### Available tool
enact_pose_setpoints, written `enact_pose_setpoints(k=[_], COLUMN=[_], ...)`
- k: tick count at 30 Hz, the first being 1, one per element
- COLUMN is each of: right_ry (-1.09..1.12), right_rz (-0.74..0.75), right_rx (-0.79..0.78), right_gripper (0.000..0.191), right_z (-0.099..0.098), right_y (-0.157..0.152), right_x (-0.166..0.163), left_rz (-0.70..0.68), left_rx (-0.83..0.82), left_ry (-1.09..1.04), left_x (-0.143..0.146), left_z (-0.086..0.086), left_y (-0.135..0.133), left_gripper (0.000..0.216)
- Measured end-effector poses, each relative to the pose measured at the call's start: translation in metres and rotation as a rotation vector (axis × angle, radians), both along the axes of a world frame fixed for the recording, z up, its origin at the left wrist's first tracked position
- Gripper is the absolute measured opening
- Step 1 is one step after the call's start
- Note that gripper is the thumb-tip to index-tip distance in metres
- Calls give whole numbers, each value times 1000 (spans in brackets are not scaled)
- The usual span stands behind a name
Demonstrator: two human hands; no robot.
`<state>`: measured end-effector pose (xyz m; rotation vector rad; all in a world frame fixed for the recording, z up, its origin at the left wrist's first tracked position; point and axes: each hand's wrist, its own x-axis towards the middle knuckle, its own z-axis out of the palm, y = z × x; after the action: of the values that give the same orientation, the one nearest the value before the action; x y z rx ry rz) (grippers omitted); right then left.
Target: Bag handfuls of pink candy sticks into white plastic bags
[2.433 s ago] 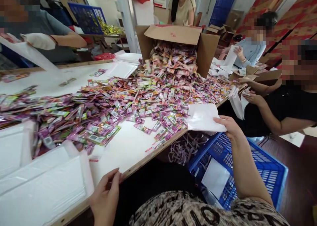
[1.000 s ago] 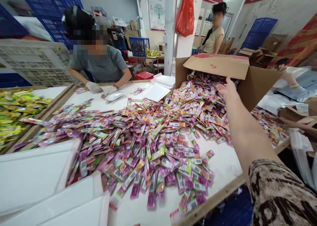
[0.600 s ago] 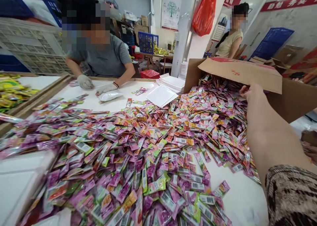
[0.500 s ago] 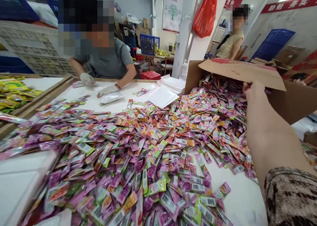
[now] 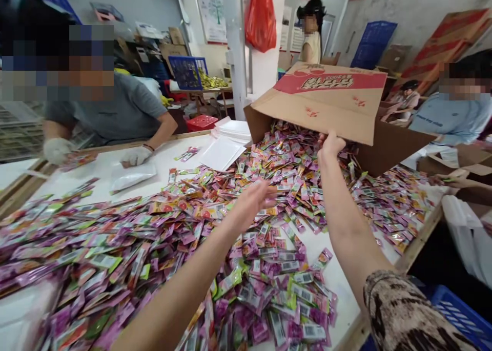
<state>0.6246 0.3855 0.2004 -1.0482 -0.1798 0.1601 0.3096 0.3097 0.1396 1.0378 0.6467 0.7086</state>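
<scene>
My right hand (image 5: 331, 145) pinches the lower edge of the raised flap of a cardboard box (image 5: 326, 102), which lies tipped on its side at the far end of the table. Small pink, purple and green printed sachets (image 5: 282, 161) fill the box's mouth and spill out across the tabletop in a thick heap. Over the middle of that heap reaches my left hand (image 5: 255, 198), slightly blurred, its fingers stretched towards the box. It holds nothing that I can see, and whether it touches the sachets I cannot tell.
Across the table a person in white gloves (image 5: 136, 156) sits by a white pouch (image 5: 134, 177). White padded envelopes (image 5: 221, 151) lie left of the box. Another person in light blue (image 5: 442, 112) is at the right, near open cartons. A blue crate (image 5: 461, 315) stands below the table's wooden edge.
My left hand has come into view over the sachets. The view has turned right, and the box flap now shows its printed red band. My right hand stays at the flap.
</scene>
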Motion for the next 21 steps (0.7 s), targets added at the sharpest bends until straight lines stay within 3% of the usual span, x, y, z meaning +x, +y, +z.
enact_pose_setpoints(k=[2,4,6,8,11,14,16,17,19,21], right_ry=[22,45,65,87,103,-2,-159,-227,-244,-176], right_rz=[0,13,38,66,210,661,876,841,533,320], right_rx=[11,22,36,52,36,-212,-410,-436,-309,-140], right_gripper=[22,23,23,24,29,31,23,19,22,20], right_z=[-15,-35,-57,-77,-98,-105,-97,-89,-68,-50], right_y=[-21,-39,-57,-77,-124,-201,-255,-277,-303,-301], right_x=[-10,-20,-31,-45,-74,-91,-76,-60,-11,44], left_rz=[36,104,177,297,460,532,554,570,605,631], left_rx=[-148,-258,-348,-408,-420,-458,-508,-528,-561,-580], left_ry=[-140,-229,-366,-423,-414,-374,-333,-316,-285,-257], left_x=[81,148,191,209,197,163,140,129,110,95], left_z=[32,54,62,55,30,2,-18,-28,-46,-61], left_y=[58,96,113,111,87,53,32,24,9,0], left_gripper=[41,41,32,25,28,28,26,26,28,29])
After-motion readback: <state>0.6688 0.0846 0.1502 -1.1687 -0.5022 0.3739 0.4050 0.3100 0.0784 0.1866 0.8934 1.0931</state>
